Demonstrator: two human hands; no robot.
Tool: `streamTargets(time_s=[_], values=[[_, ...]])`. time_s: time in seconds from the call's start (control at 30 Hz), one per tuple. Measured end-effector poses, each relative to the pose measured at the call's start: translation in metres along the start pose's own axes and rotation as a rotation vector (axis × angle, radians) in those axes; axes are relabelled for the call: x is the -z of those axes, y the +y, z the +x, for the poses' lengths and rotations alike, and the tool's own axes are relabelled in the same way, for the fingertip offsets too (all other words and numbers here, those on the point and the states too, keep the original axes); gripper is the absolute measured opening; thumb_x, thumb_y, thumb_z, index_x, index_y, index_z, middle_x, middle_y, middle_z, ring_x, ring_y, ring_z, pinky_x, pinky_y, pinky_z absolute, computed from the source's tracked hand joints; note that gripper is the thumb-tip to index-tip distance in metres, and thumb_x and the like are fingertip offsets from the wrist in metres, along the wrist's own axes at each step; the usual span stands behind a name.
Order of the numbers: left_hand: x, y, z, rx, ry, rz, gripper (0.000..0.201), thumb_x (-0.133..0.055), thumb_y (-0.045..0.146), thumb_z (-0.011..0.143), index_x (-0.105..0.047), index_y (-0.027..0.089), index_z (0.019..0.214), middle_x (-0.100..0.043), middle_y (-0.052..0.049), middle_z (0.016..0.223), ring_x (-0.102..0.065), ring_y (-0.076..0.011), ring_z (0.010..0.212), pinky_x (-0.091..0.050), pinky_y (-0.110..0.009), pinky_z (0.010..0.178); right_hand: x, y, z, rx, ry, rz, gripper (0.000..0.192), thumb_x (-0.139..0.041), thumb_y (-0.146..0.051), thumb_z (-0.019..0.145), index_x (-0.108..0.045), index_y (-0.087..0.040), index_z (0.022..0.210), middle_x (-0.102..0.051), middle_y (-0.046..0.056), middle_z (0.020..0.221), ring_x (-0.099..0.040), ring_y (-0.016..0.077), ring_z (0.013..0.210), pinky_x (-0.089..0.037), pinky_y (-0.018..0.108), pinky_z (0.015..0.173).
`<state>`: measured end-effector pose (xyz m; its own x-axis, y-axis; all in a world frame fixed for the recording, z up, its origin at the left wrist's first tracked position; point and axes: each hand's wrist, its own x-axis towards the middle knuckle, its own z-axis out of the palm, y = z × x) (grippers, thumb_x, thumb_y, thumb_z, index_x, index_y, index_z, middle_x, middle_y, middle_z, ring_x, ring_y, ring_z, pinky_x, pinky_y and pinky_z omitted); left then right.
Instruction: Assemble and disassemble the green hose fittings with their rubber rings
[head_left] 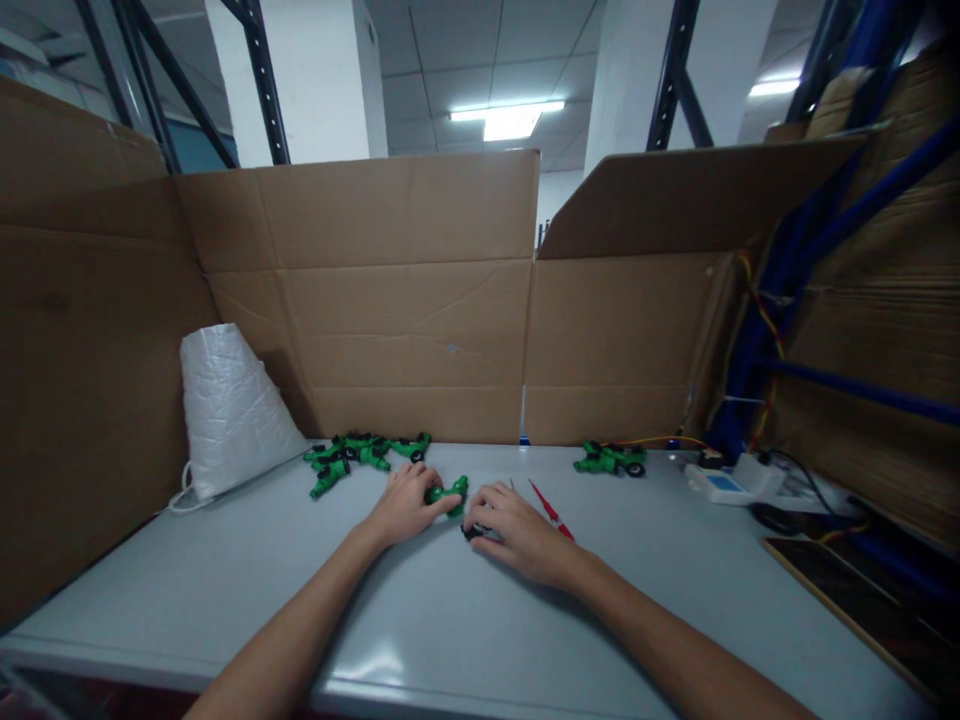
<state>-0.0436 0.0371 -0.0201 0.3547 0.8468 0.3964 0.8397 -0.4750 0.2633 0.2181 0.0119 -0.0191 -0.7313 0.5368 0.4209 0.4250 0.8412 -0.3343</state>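
Note:
My left hand [409, 503] is closed around a green toy vehicle body [454, 492], thumb along its near side, just above the table. To its right, my right hand [514, 530] has its fingers curled over a small black part [474, 531], perhaps a wheel piece; the fingers cover most of it. A red tweezers-like or screwdriver-like tool [552, 511] lies just beyond my right hand, partly hidden by it. Several green toy vehicles with black wheels [367, 450] are grouped beyond my left hand. More green toy vehicles [611, 459] stand at the back right.
Cardboard panels [405, 330] wall the back and left of the grey table [247, 580]. A white padded bag [232, 420] stands at the back left. On the right are a power strip [720, 484], cables, a dark flat board [862, 600] and blue rack posts [750, 340].

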Motion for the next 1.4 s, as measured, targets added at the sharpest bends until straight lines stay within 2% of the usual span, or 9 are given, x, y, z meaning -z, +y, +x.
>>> streamTargets(time_s=[0.23,0.47,0.57,0.7,0.8,1.07,1.23,1.3,1.4], values=[[0.008,-0.003,-0.001,-0.094,-0.08,-0.118,0.052,-0.061,0.069,0.093,-0.072,0.019,0.102,-0.067,-0.009,0.102,-0.061,-0.0255,0.098,-0.048,-0.035,0.089,-0.002,0.005,0.001,-0.032,0.024,0.033,0.01,-0.07,-0.02,0.097,-0.066,-0.023,0.106,-0.065,0.005,0.112,-0.054,0.0246,0.113,-0.042,0.037,0.098],[0.023,-0.008,-0.002,-0.055,-0.159,-0.154,0.075,-0.081,0.077,0.068,-0.068,0.019,0.114,-0.068,-0.007,0.101,-0.063,-0.0259,0.091,-0.047,-0.033,0.08,-0.001,0.009,0.0,-0.036,0.099,0.101,0.006,-0.062,-0.018,0.102,-0.063,-0.023,0.106,-0.066,0.004,0.109,-0.055,0.024,0.108,-0.043,0.036,0.095],[0.023,-0.012,-0.004,-0.078,-0.175,-0.172,0.07,-0.083,0.073,0.069,-0.069,0.021,0.114,-0.066,-0.006,0.103,-0.063,-0.0259,0.094,-0.047,-0.033,0.082,0.0,0.011,0.001,-0.053,0.131,0.117,0.006,-0.059,-0.019,0.103,-0.062,-0.023,0.106,-0.066,0.005,0.108,-0.056,0.0236,0.106,-0.042,0.036,0.094],[0.015,-0.012,-0.004,-0.08,-0.137,-0.177,0.047,-0.078,0.063,0.083,-0.069,0.02,0.102,-0.066,-0.005,0.098,-0.062,-0.0231,0.088,-0.045,-0.03,0.078,0.0,0.012,0.001,-0.07,0.157,0.123,0.004,-0.058,-0.019,0.103,-0.059,-0.023,0.104,-0.063,0.005,0.108,-0.056,0.0231,0.105,-0.043,0.035,0.093],[0.008,-0.007,-0.003,-0.051,-0.081,-0.224,0.039,-0.079,0.055,0.085,-0.068,0.019,0.096,-0.067,-0.004,0.093,-0.061,-0.0217,0.084,-0.043,-0.029,0.074,0.0,0.012,0.002,-0.081,0.173,0.146,0.004,-0.055,-0.019,0.104,-0.058,-0.022,0.103,-0.062,0.005,0.107,-0.057,0.023,0.105,-0.044,0.034,0.091],[-0.001,0.005,0.004,0.14,0.087,-0.544,0.041,-0.078,0.055,0.085,-0.069,0.017,0.099,-0.067,-0.001,0.081,-0.059,-0.018,0.073,-0.043,-0.026,0.066,0.003,0.013,0.005,-0.16,0.276,0.159,0.004,-0.054,-0.023,0.105,-0.058,-0.023,0.105,-0.065,0.006,0.103,-0.06,0.0237,0.099,-0.046,0.037,0.089],[0.001,0.013,0.011,0.245,0.171,-0.784,0.048,-0.076,0.063,0.083,-0.062,0.017,0.075,-0.06,0.0,0.068,-0.054,-0.0153,0.064,-0.04,-0.024,0.06,0.009,0.01,0.007,-0.149,0.439,0.226,0.017,-0.059,-0.022,0.101,-0.061,-0.023,0.119,-0.066,0.008,0.113,-0.061,0.0241,0.103,-0.047,0.037,0.093],[0.002,0.02,0.011,0.262,0.163,-0.888,0.049,-0.074,0.063,0.085,-0.059,0.017,0.075,-0.059,0.0,0.069,-0.054,-0.0145,0.064,-0.042,-0.024,0.06,0.007,0.012,0.01,-0.148,0.473,0.277,0.015,-0.063,-0.025,0.1,-0.064,-0.023,0.115,-0.067,0.007,0.111,-0.061,0.0238,0.101,-0.047,0.037,0.093],[0.003,0.029,0.009,0.254,0.145,-0.97,0.047,-0.072,0.062,0.088,-0.064,0.016,0.082,-0.059,0.0,0.074,-0.053,-0.0135,0.066,-0.044,-0.023,0.061,-0.001,0.018,0.015,-0.204,0.51,0.461,0.012,-0.068,-0.031,0.096,-0.067,-0.022,0.104,-0.068,0.004,0.1,-0.062,0.0209,0.09,-0.049,0.034,0.084]])
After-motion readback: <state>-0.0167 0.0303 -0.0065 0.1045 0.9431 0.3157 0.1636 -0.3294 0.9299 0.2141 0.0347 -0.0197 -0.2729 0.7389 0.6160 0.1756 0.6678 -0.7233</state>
